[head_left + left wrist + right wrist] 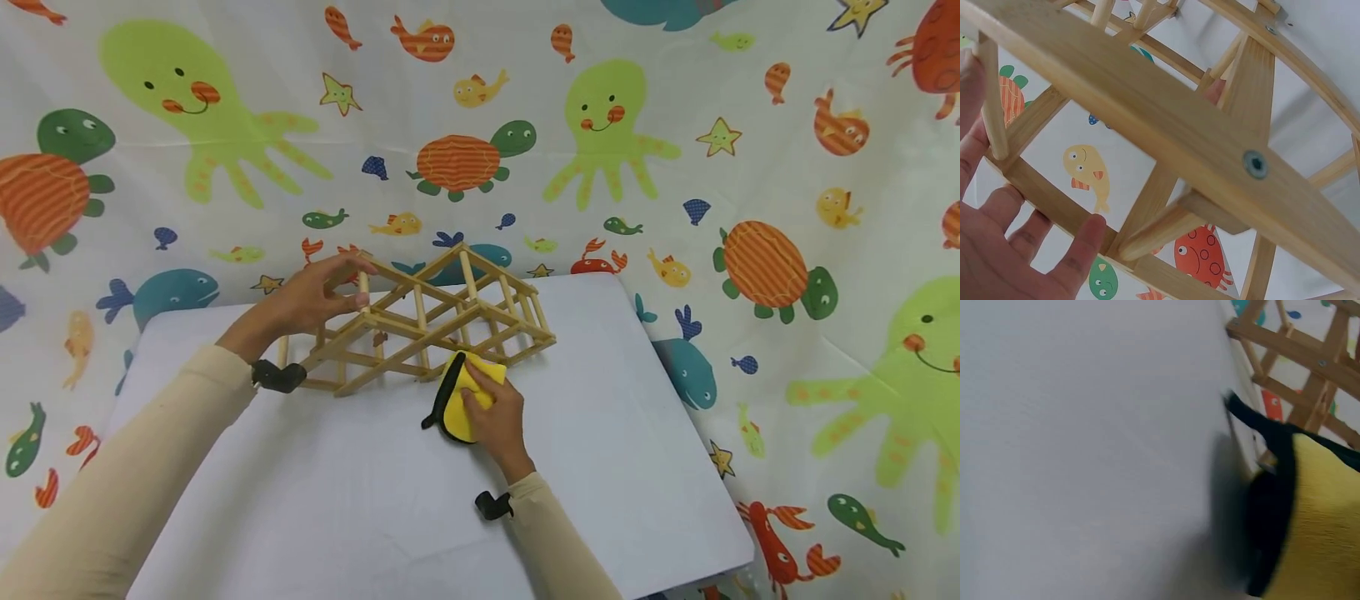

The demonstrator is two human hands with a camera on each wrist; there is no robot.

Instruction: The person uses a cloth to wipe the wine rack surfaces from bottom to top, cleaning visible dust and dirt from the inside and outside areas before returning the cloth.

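A folding wooden lattice rack [420,333] of slats and round dowels stands at the back of the white table. My left hand [322,292] grips it at its upper left, fingers and thumb about a dowel. In the left wrist view, the left hand's fingers [1029,231] lie against a slat, with the dowel [991,100] beside them. A yellow cloth with black edging [457,408] is bunched in my right hand [498,412], just in front of the rack's lower middle. The right wrist view shows the cloth [1319,519] but not the fingers.
The white table [637,467] spreads in front of and to the right of the rack. Behind it hangs a white curtain [510,33] printed with sea animals. Dark wrist straps [277,377] sit on both arms.
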